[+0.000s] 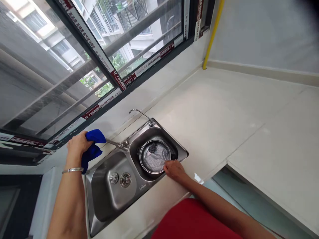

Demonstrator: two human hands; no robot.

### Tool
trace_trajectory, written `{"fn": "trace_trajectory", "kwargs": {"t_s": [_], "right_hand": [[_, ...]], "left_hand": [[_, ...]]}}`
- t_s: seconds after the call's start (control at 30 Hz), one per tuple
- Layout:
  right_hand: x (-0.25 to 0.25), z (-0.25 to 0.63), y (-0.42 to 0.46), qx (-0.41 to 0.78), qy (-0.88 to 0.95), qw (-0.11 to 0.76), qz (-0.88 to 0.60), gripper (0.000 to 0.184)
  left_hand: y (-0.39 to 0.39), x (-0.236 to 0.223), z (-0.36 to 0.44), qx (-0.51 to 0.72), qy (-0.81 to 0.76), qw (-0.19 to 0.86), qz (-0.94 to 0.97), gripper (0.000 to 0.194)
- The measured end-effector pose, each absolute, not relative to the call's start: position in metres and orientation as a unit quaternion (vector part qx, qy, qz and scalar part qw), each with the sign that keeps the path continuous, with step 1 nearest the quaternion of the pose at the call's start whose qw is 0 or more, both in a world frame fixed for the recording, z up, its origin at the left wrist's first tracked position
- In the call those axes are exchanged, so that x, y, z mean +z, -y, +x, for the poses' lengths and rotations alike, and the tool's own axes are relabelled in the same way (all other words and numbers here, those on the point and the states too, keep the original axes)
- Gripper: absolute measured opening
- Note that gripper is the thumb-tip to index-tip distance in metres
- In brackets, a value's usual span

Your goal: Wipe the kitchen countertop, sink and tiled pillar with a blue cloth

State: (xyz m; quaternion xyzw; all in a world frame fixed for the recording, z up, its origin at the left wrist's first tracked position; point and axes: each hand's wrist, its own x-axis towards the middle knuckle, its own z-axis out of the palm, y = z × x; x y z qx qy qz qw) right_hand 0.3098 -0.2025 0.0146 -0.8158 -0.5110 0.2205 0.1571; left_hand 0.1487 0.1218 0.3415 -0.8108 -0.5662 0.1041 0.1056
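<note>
My left hand is closed around a bunched blue cloth, which hangs beside the main faucet above the sink's left side. My right hand grips the near right rim of a round metal pot; its fingertips are partly hidden. The pot sits in the right basin of a double stainless steel sink. Inside the pot are sudsy-looking water and a dark scouring pad, which lies toward the far side.
The left basin has a drain and a round metal piece beside it. A thin curved tap rises behind the right basin. White countertop runs right to an opening. Windows line the back; a yellow pipe stands farther right.
</note>
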Motion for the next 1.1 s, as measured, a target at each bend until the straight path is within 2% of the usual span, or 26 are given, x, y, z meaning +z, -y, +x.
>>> {"fn": "trace_trajectory", "kwargs": {"t_s": [0.13, 0.37, 0.57, 0.73, 0.87, 1.1], "right_hand": [[0.016, 0.31, 0.199, 0.226, 0.501, 0.151, -0.821, 0.027], [0.018, 0.309, 0.196, 0.222, 0.484, 0.134, -0.836, 0.03], [0.021, 0.308, 0.193, 0.219, 0.47, 0.121, -0.847, 0.032], [0.021, 0.308, 0.193, 0.214, 0.464, 0.121, -0.851, 0.033], [0.023, 0.307, 0.193, 0.203, 0.465, 0.122, -0.853, 0.033], [0.027, 0.307, 0.193, 0.182, 0.469, 0.152, -0.851, 0.031]], "left_hand": [[-0.143, 0.332, 0.165, 0.204, 0.525, 0.147, -0.813, 0.059], [-0.173, 0.273, 0.193, 0.249, 0.484, 0.138, -0.827, 0.066], [-0.174, 0.212, 0.195, 0.224, 0.445, 0.158, -0.853, 0.045], [-0.152, 0.176, 0.185, 0.192, 0.394, 0.16, -0.884, 0.036], [-0.141, 0.169, 0.182, 0.211, 0.37, 0.149, -0.892, 0.03], [-0.137, 0.191, 0.179, 0.228, 0.342, 0.16, -0.898, 0.033]]}}
